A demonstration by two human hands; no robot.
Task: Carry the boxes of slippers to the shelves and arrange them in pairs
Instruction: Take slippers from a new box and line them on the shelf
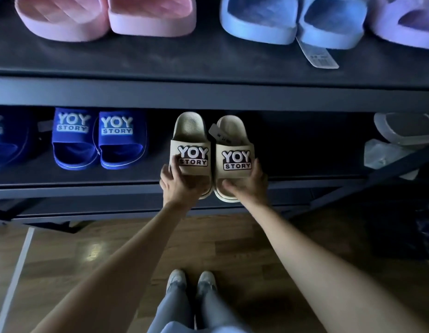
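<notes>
Two beige slippers with "YOY STORY" straps lie side by side at the front edge of the lower shelf (pixel 76 186), toes toward me. My left hand (pixel 178 183) grips the toe end of the left beige slipper (pixel 190 140). My right hand (pixel 249 182) grips the toe end of the right beige slipper (pixel 233 143). A dark tag (pixel 219 134) sticks up between the two. To their left on the same shelf stands a pair of blue "YOY STORY" slippers (pixel 99 140).
The upper shelf (pixel 160 61) carries a pink pair (pixel 107 18), a light blue pair (pixel 292 22) with a hanging price tag, and a lilac slipper (pixel 410 22). A clear slipper (pixel 403 128) and plastic wrap sit at the lower shelf's right. Wooden floor and my feet are below.
</notes>
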